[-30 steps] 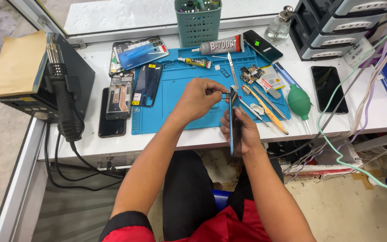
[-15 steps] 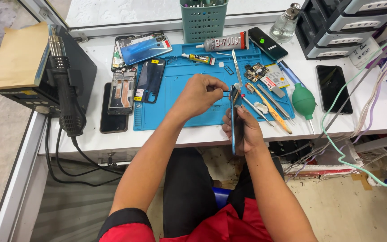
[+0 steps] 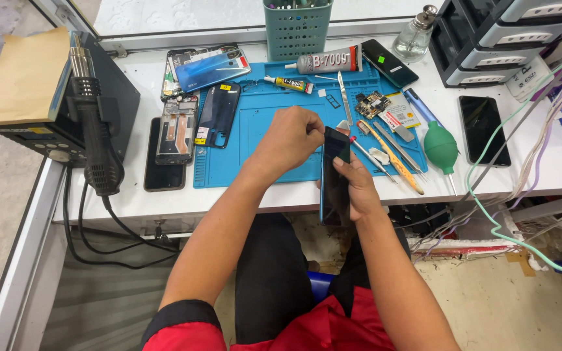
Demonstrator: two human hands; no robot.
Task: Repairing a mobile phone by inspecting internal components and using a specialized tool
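— What is laid out on the blue mat (image 3: 255, 140)?

— Opened phones at its left, tools at its right.

— And the dark phone (image 3: 335, 175)?

— Held upright at the mat's near edge, gripped by the right hand (image 3: 358, 185); the left hand (image 3: 289, 138) is pinched at its top corner. Reassembly is judged unfinished.

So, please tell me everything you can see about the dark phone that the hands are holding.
The dark phone is a slim, glossy slab with a bluish edge, held on edge, nearly upright, over the table's front edge. The right hand grips its side from the right; the left hand pinches at its top corner. Its screen looks dark and unlit.
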